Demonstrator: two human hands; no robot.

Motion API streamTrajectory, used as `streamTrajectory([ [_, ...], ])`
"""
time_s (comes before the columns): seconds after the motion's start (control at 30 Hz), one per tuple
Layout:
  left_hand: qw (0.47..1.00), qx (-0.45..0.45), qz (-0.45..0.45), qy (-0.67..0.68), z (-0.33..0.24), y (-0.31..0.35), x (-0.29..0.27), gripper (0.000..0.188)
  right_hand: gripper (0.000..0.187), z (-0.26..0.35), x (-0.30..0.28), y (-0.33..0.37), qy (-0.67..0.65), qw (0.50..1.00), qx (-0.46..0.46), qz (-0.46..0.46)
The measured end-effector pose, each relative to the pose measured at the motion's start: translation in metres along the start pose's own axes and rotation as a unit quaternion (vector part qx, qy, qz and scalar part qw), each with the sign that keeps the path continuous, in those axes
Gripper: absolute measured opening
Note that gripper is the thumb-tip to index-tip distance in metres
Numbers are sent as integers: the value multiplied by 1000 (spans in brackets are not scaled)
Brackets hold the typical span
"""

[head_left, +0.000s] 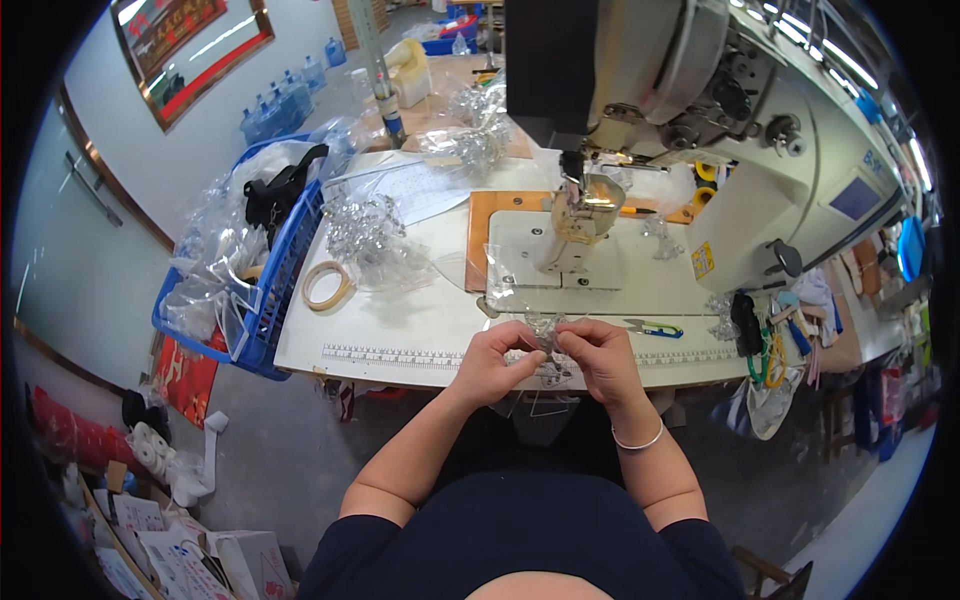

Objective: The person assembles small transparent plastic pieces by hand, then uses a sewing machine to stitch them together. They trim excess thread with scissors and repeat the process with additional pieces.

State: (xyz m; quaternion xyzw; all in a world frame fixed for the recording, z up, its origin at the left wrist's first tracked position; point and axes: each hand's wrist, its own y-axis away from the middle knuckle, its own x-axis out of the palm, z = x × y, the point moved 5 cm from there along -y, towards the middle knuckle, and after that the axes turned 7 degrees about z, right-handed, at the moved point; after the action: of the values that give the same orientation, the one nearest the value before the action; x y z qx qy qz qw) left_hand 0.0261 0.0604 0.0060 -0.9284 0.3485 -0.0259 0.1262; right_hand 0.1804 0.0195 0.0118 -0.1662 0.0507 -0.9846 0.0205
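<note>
At the front edge of the white table, my left hand and my right hand are close together, fingers bent in a pinch. Between them is a small clear and silvery piece, perhaps transparent plastic; its exact kind is too small to tell. Some of it hangs below my fingers, over the edge. Just beyond stands a sewing machine with a raised post, its needle area apart from my hands. Blue-handled thread snips lie right of my right hand. A printed ruler strip runs along the table edge.
A heap of silvery clear pieces and a tape roll lie on the table's left. Beside it, a blue basket holds clear plastic. The machine's large head overhangs the right side, with tools hanging at the right edge.
</note>
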Motion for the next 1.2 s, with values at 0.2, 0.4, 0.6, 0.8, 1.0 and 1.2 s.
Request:
streamTrajectory([
  [0.2, 999, -26, -12, 35, 4, 3, 6, 13, 12, 12, 10, 8, 103, 991, -41, -69],
  [0.4, 981, -101, -32, 161, 10, 2, 6, 13, 24, 8, 3, 6, -92, 995, 5, -27],
  [0.6, 977, -106, -74, 171, 13, 4, 6, 12, 21, 6, 4, 5, 29, 999, 32, -27],
  [0.8, 948, -123, -76, 283, 23, 7, 9, 13, 13, 1, 2, 0, 105, 993, 23, -50],
  [1.0, 909, -115, -50, 397, 20, 12, 14, 15, 13, 8, 6, 2, 145, 988, 4, -60],
  [1.2, 920, -116, -65, 369, 19, 15, 14, 14, 10, 16, 12, 8, 160, 985, 1, -61],
])
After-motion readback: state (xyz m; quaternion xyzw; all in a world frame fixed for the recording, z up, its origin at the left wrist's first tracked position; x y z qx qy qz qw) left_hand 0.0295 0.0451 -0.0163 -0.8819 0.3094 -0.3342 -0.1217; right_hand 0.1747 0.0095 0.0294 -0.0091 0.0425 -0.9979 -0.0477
